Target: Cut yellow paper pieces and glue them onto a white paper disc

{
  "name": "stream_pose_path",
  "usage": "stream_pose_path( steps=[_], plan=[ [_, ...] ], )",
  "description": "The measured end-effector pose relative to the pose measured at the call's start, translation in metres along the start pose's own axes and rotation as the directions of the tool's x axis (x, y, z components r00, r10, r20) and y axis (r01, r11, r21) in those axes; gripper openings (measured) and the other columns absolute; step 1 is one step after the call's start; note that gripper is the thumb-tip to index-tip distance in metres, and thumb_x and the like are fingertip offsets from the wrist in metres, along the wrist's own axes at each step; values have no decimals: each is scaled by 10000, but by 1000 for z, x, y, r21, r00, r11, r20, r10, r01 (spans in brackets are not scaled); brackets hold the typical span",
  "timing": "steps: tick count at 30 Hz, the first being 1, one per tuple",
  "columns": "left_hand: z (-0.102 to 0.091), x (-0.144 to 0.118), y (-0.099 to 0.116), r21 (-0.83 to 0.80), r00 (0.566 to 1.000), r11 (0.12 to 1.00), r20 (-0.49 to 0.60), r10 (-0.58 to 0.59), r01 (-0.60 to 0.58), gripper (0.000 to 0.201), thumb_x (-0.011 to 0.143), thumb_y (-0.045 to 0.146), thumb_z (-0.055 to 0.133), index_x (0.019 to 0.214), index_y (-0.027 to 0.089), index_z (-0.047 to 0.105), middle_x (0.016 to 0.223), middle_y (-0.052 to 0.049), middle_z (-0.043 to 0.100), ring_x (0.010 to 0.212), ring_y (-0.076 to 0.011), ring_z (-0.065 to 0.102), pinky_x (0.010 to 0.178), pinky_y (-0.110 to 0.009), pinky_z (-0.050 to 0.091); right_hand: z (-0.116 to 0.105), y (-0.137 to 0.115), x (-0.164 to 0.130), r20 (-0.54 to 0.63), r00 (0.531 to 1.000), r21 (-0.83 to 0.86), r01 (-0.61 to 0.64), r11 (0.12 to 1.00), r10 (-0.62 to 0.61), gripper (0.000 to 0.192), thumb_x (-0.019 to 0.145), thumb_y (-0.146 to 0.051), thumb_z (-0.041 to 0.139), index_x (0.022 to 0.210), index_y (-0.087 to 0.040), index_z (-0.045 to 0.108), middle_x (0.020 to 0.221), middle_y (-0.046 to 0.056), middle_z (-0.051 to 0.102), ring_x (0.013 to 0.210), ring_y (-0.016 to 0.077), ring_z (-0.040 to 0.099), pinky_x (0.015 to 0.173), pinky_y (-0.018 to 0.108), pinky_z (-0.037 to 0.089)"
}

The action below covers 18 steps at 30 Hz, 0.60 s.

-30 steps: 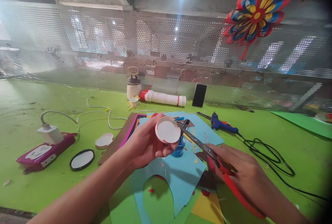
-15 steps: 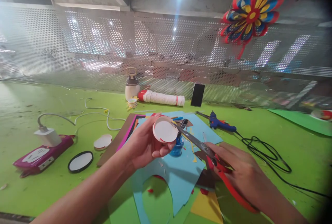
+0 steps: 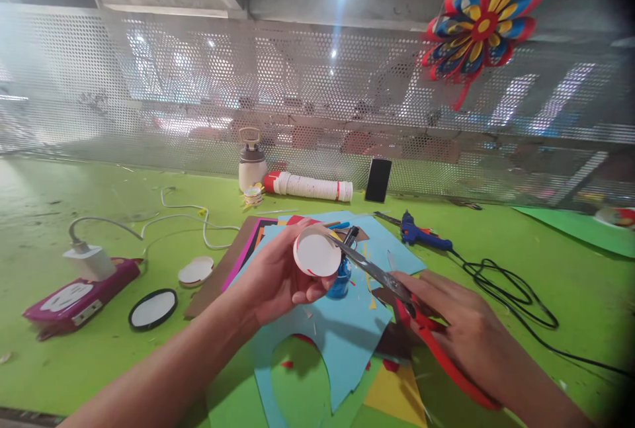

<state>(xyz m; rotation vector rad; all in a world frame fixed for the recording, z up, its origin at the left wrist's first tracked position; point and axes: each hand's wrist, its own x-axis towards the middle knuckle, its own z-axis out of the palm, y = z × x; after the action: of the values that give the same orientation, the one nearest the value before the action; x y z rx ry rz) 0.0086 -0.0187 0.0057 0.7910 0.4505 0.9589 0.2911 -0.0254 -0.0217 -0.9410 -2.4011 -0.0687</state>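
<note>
My left hand [image 3: 282,269] grips a small white paper cup piece [image 3: 317,253], its round flat face turned toward me with a bit of red at the lower rim. My right hand [image 3: 454,315] is closed around the red handles of a pair of scissors [image 3: 380,274]. The blades point left, and their tips meet the upper right rim of the cup piece. Behind the cup piece stands a blue jar [image 3: 340,282] holding pens, partly hidden. Beneath both hands lie sheets of light blue paper [image 3: 347,342], one with a rounded cutout.
At left lie a purple power strip [image 3: 82,296] with a charger, a black-rimmed disc [image 3: 153,309] and a white disc [image 3: 196,271]. A blue glue gun [image 3: 421,235] with its black cord [image 3: 516,289] rests at right. Behind are stacked paper cups [image 3: 312,186], a spray bottle [image 3: 252,167] and a phone [image 3: 378,180].
The cup piece has turned slightly in my left hand, so less red shows on its rim. The scissor tips stay at its edge; the hands have barely moved.
</note>
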Motion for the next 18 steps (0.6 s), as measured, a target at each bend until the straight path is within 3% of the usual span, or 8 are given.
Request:
stream_pose_path(
  steps=[4,8,18],
  plan=[
    [1,1,0,-10,1000,1000,11,-5,6,530,910,584,450,975,109,675,578,-93,654,453,-126,587,350,-140,344,-2,-3,1,-21,1000,3,-1,1000,1,434,838,-83,540,1257,-171,610,826,71,644,723,212,637,631,322,557],
    [1,1,0,9,1000,1000,-13,-11,11,533,912,593,431,889,116,669,570,-97,650,444,-130,584,340,-143,332,-2,-4,1,-41,999,-8,4,1000,-4,420,838,-93,539,1242,-171,625,824,75,661,723,216,648,643,326,571],
    [2,-1,-2,21,999,1000,-30,23,-23,488,849,611,545,910,140,659,571,-87,662,435,-124,572,349,-147,349,1,0,-3,-4,1000,-32,3,999,-4,530,836,-32,526,1333,-216,509,905,72,603,780,223,622,685,368,562]
  ],
)
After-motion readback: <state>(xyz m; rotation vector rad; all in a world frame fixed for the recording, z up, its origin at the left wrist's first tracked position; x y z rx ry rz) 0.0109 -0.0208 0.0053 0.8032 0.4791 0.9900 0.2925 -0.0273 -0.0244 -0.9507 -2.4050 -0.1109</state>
